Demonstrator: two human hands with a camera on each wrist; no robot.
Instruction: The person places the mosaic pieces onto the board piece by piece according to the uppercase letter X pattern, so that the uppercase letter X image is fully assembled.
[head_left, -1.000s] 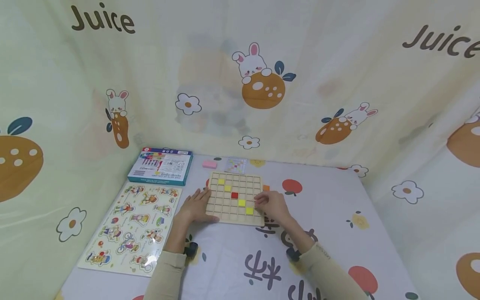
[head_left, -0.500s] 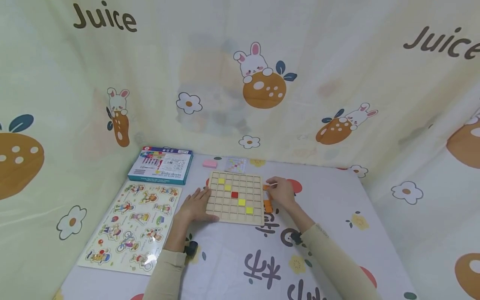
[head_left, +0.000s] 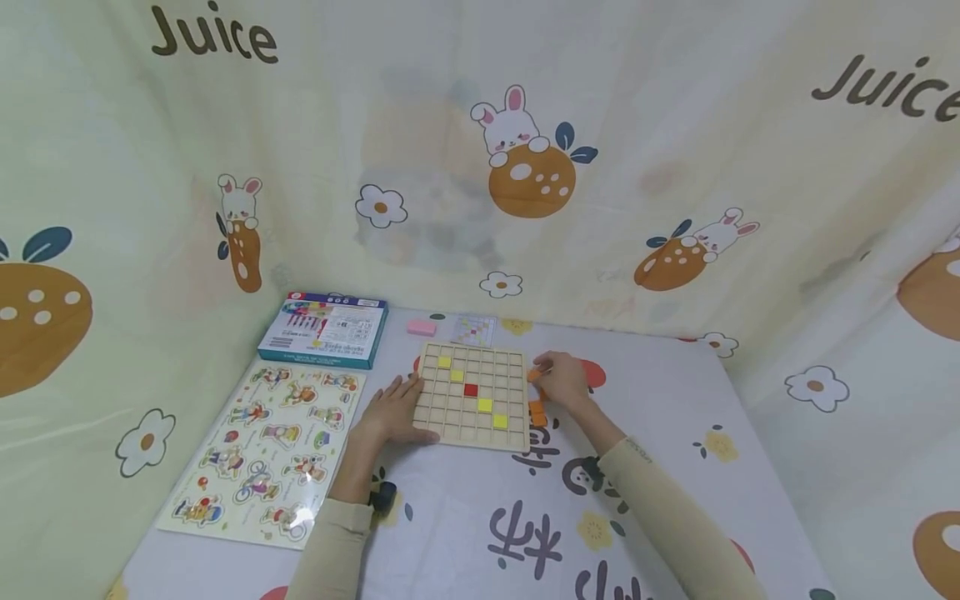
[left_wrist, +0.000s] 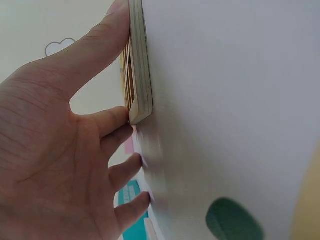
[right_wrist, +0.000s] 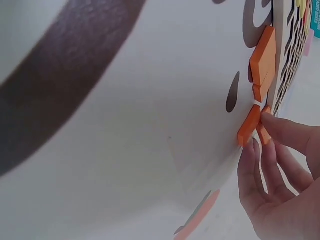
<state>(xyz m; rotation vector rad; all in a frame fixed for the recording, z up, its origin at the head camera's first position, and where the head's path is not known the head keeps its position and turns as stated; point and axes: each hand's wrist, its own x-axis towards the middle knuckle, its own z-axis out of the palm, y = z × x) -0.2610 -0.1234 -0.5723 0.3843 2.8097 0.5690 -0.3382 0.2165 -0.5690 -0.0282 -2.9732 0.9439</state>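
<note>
A square wooden grid board (head_left: pixel 471 444) lies on the table, with a diagonal of yellow tiles (head_left: pixel 485 406) and one red tile (head_left: pixel 471 390) in its cells. My left hand (head_left: pixel 390 411) rests at the board's left side, fingers spread; in the left wrist view its thumb lies along the board's edge. Beside the board's right edge are several orange tiles (head_left: pixel 537 414). There my right hand (head_left: pixel 564 381) pinches one orange tile (right_wrist: pixel 264 134) between thumb and fingers, while another orange tile (right_wrist: pixel 249 126) leans close to the fingertips. The fingers partly hide the pinched tile.
Behind the board lie a small pattern card (head_left: pixel 473 330) and a pink block (head_left: pixel 422 327). To the left are a flat boxed set (head_left: pixel 322 333) and a large picture puzzle board (head_left: pixel 262 454). A printed curtain (head_left: pixel 420 125) surrounds the table.
My right hand has moved from over the board's right edge to the orange tiles beside it, uncovering several of them. My left hand has stayed at the board's left side.
</note>
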